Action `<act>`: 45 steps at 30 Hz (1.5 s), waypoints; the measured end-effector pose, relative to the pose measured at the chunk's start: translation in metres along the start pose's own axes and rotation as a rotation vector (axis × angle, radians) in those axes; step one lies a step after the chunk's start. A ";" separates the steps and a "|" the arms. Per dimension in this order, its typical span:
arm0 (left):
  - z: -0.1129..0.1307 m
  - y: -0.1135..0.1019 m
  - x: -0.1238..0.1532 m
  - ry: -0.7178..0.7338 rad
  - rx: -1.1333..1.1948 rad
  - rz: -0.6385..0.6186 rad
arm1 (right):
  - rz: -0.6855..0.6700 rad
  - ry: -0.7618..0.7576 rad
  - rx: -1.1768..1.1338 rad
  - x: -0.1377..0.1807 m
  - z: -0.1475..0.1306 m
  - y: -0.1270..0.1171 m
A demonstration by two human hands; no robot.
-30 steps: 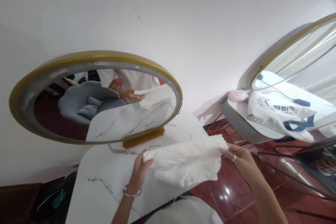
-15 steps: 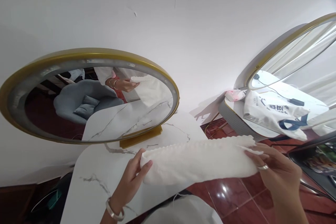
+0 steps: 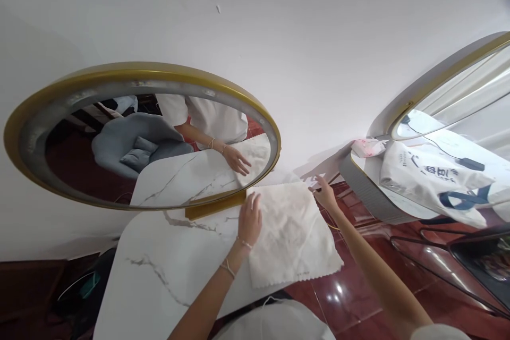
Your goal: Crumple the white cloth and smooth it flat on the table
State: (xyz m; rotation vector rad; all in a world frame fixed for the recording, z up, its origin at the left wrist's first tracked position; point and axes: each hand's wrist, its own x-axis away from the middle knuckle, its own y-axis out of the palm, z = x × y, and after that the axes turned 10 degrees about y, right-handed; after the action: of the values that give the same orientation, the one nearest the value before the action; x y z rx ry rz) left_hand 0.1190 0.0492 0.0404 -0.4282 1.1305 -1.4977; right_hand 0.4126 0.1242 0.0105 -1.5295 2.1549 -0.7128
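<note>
A white cloth (image 3: 292, 234) with scalloped edges lies spread over the right end of the marble-patterned table. It looks wrinkled, and its right side reaches past the table edge. My left hand (image 3: 250, 220), palm down with fingers extended, rests on the cloth's left edge near the mirror base. At the far right corner of the cloth is my right hand (image 3: 324, 194), its fingers apart and touching the corner. Bracelets circle my left wrist.
A gold-rimmed round mirror (image 3: 139, 69) stands on the white table (image 3: 159, 271), reflecting a grey armchair and a hand. To the right, a second table (image 3: 360, 186) bears a printed white bag (image 3: 430, 172) and a pink-white packet (image 3: 368, 147). A dark chair (image 3: 478, 255) stands at right.
The cloth, held up folded between both hands before, now lies opened out on the table. Both hands have moved forward, away from me, and the left now lies flat on it.
</note>
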 end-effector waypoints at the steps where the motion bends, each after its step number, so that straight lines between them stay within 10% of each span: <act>1: 0.001 0.014 0.013 0.038 -0.023 -0.051 | 0.004 -0.017 0.013 0.011 0.007 0.009; 8: -0.006 0.084 0.039 -0.016 -0.133 -0.130 | -0.044 -0.314 0.410 0.098 0.043 0.059; 16: -0.020 0.110 -0.023 -0.148 -0.197 -0.058 | 0.043 -0.272 0.624 0.060 0.029 0.088; 34: -0.047 0.115 -0.085 -0.177 -0.217 -0.104 | -0.111 -0.413 0.771 -0.044 -0.010 0.118; 45: -0.039 0.105 -0.057 -0.062 -0.204 -0.107 | -0.109 -0.397 0.762 -0.012 0.009 0.109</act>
State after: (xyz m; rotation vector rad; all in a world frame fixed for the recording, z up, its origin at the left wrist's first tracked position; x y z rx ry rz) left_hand 0.1624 0.1288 -0.0462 -0.6803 1.2327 -1.4561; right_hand 0.3412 0.1635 -0.0634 -1.2291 1.2906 -1.0117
